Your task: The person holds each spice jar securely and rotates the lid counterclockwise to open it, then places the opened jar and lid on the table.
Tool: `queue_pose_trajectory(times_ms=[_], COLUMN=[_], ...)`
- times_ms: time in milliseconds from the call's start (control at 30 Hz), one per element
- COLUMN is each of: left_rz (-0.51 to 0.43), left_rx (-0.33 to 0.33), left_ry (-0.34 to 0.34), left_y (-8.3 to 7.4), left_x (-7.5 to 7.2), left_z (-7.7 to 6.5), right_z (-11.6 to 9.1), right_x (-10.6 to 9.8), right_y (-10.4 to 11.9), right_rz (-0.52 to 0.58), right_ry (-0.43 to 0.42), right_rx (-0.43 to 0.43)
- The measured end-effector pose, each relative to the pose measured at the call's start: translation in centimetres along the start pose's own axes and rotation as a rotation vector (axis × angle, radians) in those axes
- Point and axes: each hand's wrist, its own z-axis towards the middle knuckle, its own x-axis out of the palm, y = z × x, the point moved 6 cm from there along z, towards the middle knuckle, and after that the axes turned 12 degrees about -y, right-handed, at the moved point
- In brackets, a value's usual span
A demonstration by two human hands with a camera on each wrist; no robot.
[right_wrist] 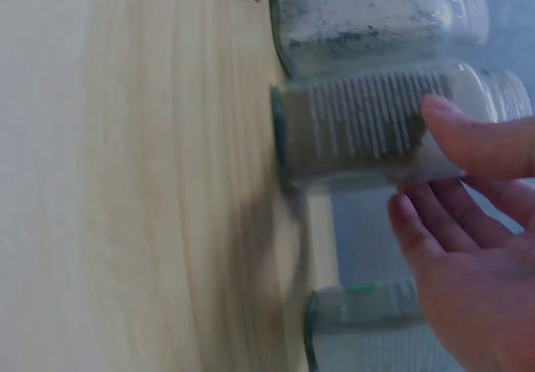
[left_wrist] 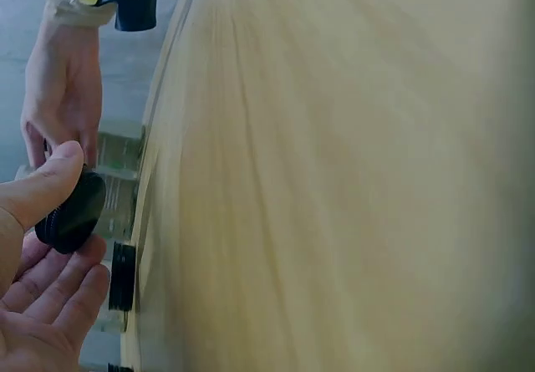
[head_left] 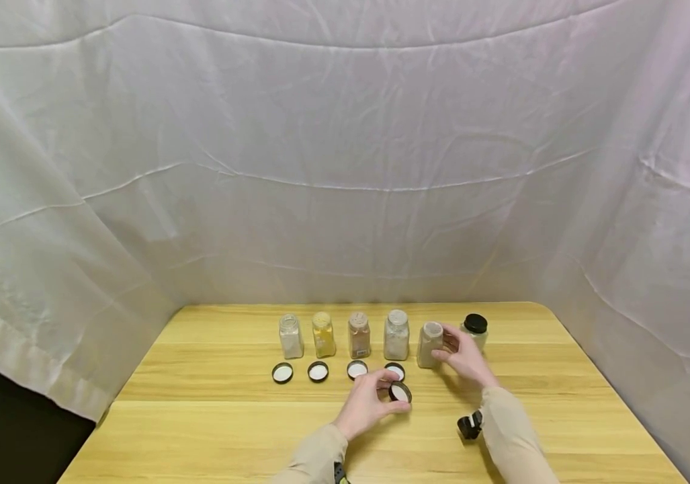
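Note:
Between thumb and fingers, my left hand (head_left: pixel 369 405) pinches a black lid (head_left: pixel 400 394) whose white inner face shows in the head view. The same lid (left_wrist: pixel 75 213) appears dark in the left wrist view. My right hand (head_left: pixel 468 359) grips an open glass jar (head_left: pixel 428 351) of grey-brown powder, near the right end of a row. In the right wrist view that jar (right_wrist: pixel 359 129) carries printed lines of text, the thumb lying across its near side. It stands upright on the table, its mouth uncovered.
Left of the held jar stand a pale-powder jar (head_left: pixel 396 339), a brownish jar (head_left: pixel 359 339), a yellow-powder jar (head_left: pixel 323 339) and a whitish jar (head_left: pixel 291 341). Several black lids, including one (head_left: pixel 282 373), lie before them, white insides up. A black-capped jar (head_left: pixel 476 325) stands behind my right hand.

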Motion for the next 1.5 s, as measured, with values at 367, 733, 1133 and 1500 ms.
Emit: queue_pose_trajectory(times_ms=[367,733,1133,1500], left_rz=[0.141,0.24,0.288,0.523], left_rx=[0.029,0.079,0.012,-0.029], left_ry=[-0.025,-0.073,-0.165,-0.231], left_y=[-0.5,-1.5,-2.4,-2.0], left_x=[1.7,3.3,6.2,7.8], left_z=[0.7,1.3,3.0,4.2], right_z=[1.6,0.4,-1.9,-2.8], right_x=[0.8,-0.2,-3.6,-7.4], right_y=[-0.6,0.4,0.7,1.0], right_rz=[0.009,0.123,0.434,0.668], right_ry=[-0.101,-0.187,-0.477,-0.738], right_rx=[0.051,-0.015,-0.157,-0.368])
